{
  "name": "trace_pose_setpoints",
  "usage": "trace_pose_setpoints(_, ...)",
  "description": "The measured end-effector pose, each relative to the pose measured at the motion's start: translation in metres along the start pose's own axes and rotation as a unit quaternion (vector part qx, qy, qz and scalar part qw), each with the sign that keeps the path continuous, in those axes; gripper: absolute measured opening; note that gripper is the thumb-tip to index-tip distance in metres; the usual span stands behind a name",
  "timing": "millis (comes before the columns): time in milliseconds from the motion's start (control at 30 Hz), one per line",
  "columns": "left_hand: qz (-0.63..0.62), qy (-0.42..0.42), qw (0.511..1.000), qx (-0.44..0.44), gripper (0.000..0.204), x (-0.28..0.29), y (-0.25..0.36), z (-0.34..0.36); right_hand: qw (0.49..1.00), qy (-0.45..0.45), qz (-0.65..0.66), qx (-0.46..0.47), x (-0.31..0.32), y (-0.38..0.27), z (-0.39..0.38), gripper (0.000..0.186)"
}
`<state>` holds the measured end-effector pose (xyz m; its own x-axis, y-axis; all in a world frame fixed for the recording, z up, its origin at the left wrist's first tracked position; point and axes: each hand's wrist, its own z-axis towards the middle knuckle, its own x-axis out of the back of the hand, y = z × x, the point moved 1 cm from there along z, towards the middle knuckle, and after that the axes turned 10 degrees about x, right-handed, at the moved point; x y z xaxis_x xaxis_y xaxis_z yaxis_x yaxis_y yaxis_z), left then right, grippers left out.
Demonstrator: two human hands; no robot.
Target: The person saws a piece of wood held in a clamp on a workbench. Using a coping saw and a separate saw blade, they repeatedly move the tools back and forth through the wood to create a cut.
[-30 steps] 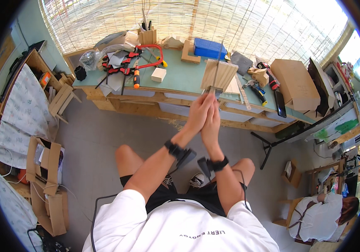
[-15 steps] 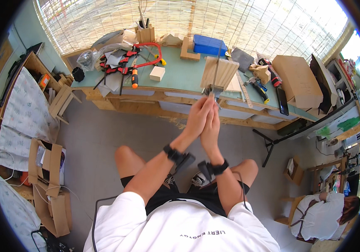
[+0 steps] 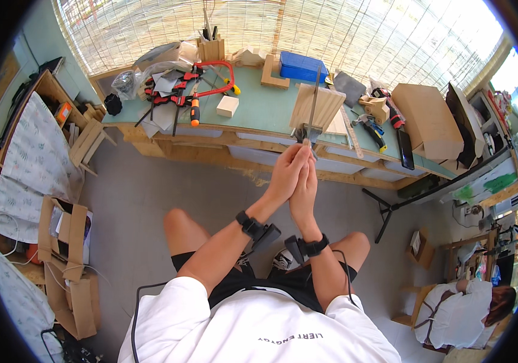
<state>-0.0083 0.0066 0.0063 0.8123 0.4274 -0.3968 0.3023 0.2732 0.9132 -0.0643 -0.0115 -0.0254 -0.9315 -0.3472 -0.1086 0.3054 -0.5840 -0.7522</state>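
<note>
My left hand [image 3: 289, 172] and my right hand [image 3: 304, 190] are pressed together, closed round the near end of a long thin metal-bladed tool [image 3: 314, 100]. Its handle is hidden in my fingers, and I cannot tell whether it is a saw or a file. The narrow blade points away from me across a pale wooden board [image 3: 331, 104], which stands tilted at the bench's front edge. A dark metal vise [image 3: 313, 130] sits at the board's foot, just beyond my fingertips.
On the green workbench [image 3: 259, 109] lie red clamps [image 3: 177, 100], a small wood block [image 3: 227, 107], a blue box [image 3: 301, 66], pliers [image 3: 371, 130], a phone [image 3: 405, 150] and a cardboard box [image 3: 428, 118]. Another person [image 3: 458, 311] sits at the lower right. Opened cartons [image 3: 71, 242] stand left.
Both hands and the blade have shifted slightly toward me, and the grip is unchanged. The board keeps its place at the bench edge.
</note>
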Motion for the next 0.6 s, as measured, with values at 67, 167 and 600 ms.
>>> trace_pose_setpoints(67,-0.002,-0.006,1.000,-0.008,0.033,-0.004,0.009,0.032,1.000,-0.004,0.010,-0.023,-0.006,-0.005,0.037,0.039)
trace_pose_setpoints(167,-0.001,-0.012,1.000,-0.018,0.033,-0.002,0.034,0.053,0.996,-0.047,0.018,-0.072,-0.015,-0.018,0.071,0.041)
trace_pose_setpoints(600,-0.021,-0.002,0.999,0.041,0.029,0.004,-0.010,-0.025,0.996,-0.043,-0.073,0.012,0.008,0.001,-0.004,0.038)
